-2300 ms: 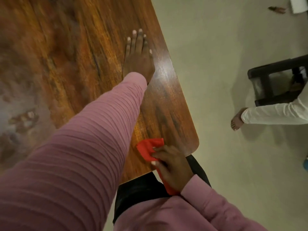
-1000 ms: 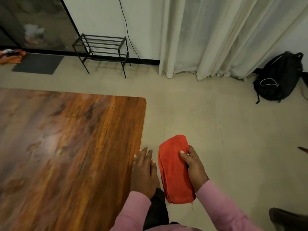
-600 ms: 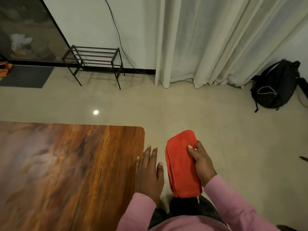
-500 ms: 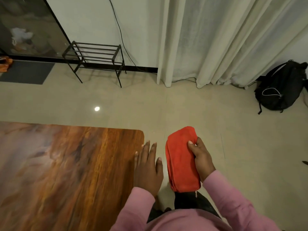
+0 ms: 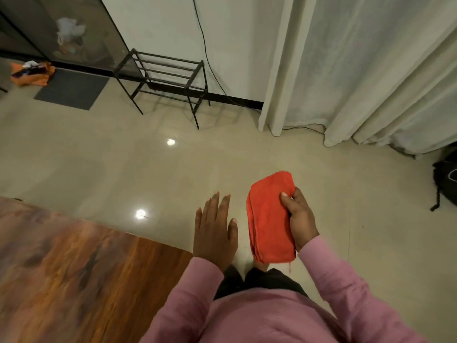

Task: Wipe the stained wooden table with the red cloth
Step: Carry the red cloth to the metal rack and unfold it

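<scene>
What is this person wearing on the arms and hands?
Long pink sleeves cover both arms to the wrists: left sleeve, right sleeve. The left hand and right hand are bare, without gloves; no rings or watch show.

Head-worn view, steeply downward (wide-angle)

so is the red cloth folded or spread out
Folded: the red cloth shows stacked layers along its edge, gripped by the right hand.

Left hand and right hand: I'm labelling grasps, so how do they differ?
The left hand is empty, its fingers straight and spread; the right hand grips the folded red cloth. The left hand lies nearer the wooden table than the right hand. Both show pink sleeves.
</scene>
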A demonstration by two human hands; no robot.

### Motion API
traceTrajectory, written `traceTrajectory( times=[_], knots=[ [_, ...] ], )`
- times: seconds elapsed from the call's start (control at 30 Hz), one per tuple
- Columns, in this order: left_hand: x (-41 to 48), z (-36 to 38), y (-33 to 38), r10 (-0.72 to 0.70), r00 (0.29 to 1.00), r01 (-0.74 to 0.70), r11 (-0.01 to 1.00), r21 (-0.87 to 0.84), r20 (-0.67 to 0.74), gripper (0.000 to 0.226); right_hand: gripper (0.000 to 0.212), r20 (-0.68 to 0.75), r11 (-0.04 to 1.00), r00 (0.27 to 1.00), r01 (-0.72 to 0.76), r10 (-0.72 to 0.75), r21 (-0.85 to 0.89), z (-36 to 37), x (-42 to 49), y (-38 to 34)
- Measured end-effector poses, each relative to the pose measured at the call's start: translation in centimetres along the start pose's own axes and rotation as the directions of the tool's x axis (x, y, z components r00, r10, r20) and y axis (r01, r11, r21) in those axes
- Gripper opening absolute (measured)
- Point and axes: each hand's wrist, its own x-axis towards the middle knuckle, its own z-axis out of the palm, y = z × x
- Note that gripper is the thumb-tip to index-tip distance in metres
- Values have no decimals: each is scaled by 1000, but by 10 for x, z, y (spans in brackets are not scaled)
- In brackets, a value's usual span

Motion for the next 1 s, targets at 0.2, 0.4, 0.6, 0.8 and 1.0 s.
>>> traceTrajectory(
  times=[0.2, 0.4, 0.6, 0.8, 1.0],
  knots=[
    [71, 4, 12, -71, 996, 68, 996, -55, -55, 57, 17, 60, 998, 998, 3, 2, -69, 12, 71, -38],
    [153, -6, 8, -86, 992, 69, 984, -165, -97, 56, 17, 91, 993, 996, 33, -23, -112, 37, 131, -79],
    [232, -45, -26, -39, 992, 13, 979, -204, -122, 56, 17, 73, 986, 997, 49, -38, -157, 101, 192, -109],
    [301, -102, -103, -97, 987, 69, 977, -202, -131, 55, 17, 119, 980, 993, 29, -6, -195, 203, 260, -125],
    [341, -137, -166, -171, 977, 145, 970, -195, -125, 54, 16, 194, 975, 980, 9, 35, -223, 293, 312, -126]
  ],
)
